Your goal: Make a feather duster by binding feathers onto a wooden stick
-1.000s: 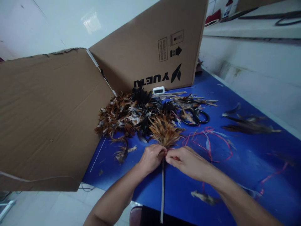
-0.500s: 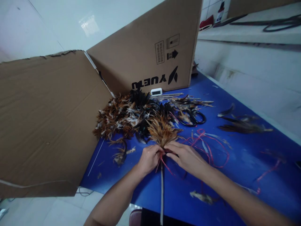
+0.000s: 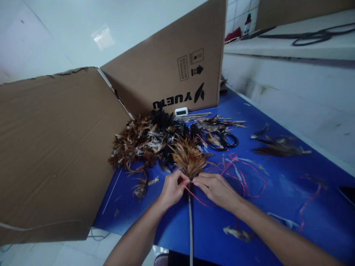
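Observation:
A bunch of brown feathers fans out at the top of a thin stick, which runs down toward my body. Both hands meet where the feathers join the stick. My left hand pinches red string, whose loose end trails down to the right. Opposite it, my right hand has its fingertips closed on the red string at the binding. The exact wrapping between the fingertips is partly hidden.
A pile of brown and black feathers lies behind, against a cardboard box. Black-handled scissors, a small white device and tangled red string are on the blue table. More loose feathers lie at right.
My hands have drawn slightly apart and lower at the base of the feathers, baring red string between the fingertips. The whole view has shifted a little.

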A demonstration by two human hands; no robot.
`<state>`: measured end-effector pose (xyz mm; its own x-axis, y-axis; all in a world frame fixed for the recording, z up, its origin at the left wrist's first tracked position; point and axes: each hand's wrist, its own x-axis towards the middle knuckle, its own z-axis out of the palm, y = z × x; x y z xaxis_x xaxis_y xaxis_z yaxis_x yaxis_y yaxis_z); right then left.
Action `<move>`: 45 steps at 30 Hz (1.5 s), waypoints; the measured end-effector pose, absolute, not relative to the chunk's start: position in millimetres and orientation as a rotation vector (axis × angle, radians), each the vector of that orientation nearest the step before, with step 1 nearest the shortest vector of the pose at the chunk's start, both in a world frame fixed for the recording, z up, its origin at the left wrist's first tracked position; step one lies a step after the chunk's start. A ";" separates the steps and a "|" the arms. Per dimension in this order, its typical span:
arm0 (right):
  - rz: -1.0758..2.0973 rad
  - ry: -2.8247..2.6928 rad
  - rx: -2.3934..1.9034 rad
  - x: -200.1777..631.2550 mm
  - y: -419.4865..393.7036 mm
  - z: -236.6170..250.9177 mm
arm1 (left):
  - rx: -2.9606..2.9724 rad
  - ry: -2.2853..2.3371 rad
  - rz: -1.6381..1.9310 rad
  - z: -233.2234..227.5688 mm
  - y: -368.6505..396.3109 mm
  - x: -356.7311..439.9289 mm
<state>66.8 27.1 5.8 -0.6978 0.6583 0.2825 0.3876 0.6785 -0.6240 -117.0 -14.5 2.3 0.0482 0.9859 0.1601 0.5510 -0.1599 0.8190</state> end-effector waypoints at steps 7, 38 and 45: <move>0.684 -2.446 -0.680 64.9 29.1 6.4 | 1.562 1.340 1.064 -3.6 -9.9 -125.1; 0.959 -2.071 -0.663 45.7 49.9 -8.7 | 1.982 1.452 0.973 10.8 -16.3 -121.5; 0.946 -2.139 -0.543 47.6 52.2 -8.2 | 1.949 1.450 1.005 8.3 -17.2 -121.9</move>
<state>47.6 52.2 -8.2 -0.6491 0.6160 0.4464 0.0842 0.6413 -0.7627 -121.9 -17.2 8.3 0.1571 0.9527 0.2600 0.5781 -0.3022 0.7579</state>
